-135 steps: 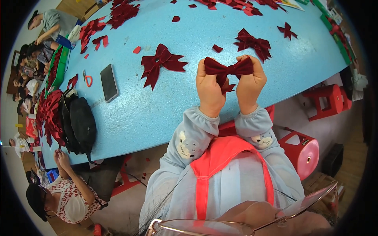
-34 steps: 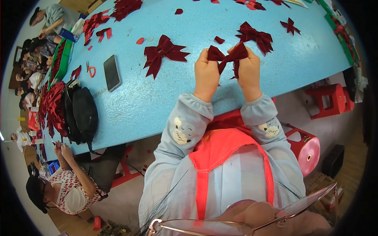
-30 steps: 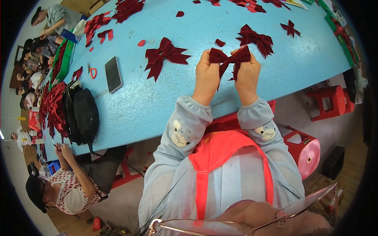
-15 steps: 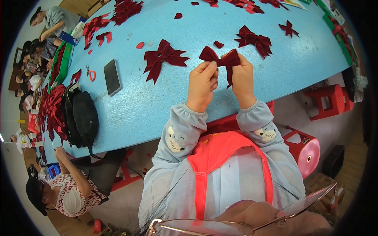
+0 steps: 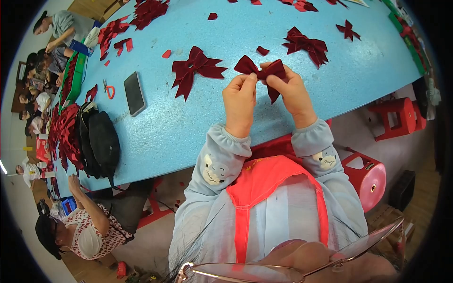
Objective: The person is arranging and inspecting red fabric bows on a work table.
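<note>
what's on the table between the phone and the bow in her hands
In the head view, one finished dark red bow lies on the blue table between the phone and the held bow. The rest of that stretch is bare.

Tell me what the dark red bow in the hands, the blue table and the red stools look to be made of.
The dark red bow, pinched between the left hand and right hand, looks like velvet or felt fabric: matte, deep colour, soft folds. The light blue table seems a hard painted or laminate top, faintly speckled and scuffed. The red round stool looks like moulded plastic, smooth with a slight sheen.
</note>
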`<move>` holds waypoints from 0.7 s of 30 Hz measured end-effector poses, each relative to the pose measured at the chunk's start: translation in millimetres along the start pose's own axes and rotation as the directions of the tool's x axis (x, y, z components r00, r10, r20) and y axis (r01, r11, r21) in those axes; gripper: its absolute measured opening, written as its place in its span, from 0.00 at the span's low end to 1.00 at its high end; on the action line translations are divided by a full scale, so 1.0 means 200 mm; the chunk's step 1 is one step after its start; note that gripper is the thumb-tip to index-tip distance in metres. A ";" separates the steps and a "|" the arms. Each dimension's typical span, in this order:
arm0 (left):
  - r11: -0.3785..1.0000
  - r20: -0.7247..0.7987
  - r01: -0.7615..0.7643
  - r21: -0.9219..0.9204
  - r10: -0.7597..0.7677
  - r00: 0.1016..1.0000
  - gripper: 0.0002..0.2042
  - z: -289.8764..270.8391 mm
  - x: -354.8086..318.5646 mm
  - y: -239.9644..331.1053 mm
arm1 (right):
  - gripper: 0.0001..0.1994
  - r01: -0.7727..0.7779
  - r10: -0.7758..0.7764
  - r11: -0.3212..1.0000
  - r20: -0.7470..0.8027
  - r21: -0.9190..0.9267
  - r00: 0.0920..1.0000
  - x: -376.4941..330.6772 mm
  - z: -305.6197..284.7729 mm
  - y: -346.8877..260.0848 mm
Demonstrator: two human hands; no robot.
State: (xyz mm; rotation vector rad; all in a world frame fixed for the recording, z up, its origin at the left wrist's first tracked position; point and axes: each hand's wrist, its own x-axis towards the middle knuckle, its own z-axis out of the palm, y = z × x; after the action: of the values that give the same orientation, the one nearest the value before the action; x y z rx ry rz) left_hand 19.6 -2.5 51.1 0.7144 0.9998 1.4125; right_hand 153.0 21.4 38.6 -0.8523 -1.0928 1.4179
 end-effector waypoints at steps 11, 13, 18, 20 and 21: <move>0.981 0.070 -0.061 -0.185 0.075 0.995 0.08 -0.03 0.02 -0.09 | 0.07 0.032 0.032 0.949 -0.198 0.315 0.980 0.04 0.12 0.03; 0.995 0.110 -0.044 -0.094 0.054 0.992 0.08 -0.05 0.03 -0.08 | 0.08 0.054 0.009 0.960 -0.224 0.275 0.975 0.04 0.12 0.03; 0.986 0.186 0.075 0.150 -0.103 0.977 0.14 -0.13 -0.05 -0.10 | 0.09 0.086 -0.012 0.978 -0.361 0.190 0.932 0.07 0.10 0.01; 0.945 0.284 0.120 0.305 -0.210 0.936 0.15 -0.23 -0.07 -0.04 | 0.09 0.076 -0.005 0.980 -0.358 0.182 0.934 0.10 0.06 0.02; 0.879 0.362 0.139 0.457 -0.326 0.873 0.17 -0.29 -0.07 0.01 | 0.10 0.071 -0.003 0.981 -0.358 0.178 0.934 0.10 0.03 0.03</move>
State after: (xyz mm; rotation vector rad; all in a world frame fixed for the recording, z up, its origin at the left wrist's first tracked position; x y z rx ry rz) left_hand -30.1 -25.1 28.6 1.1228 1.0010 0.7711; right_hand 142.2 39.3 36.9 -0.9036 -0.6827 1.2506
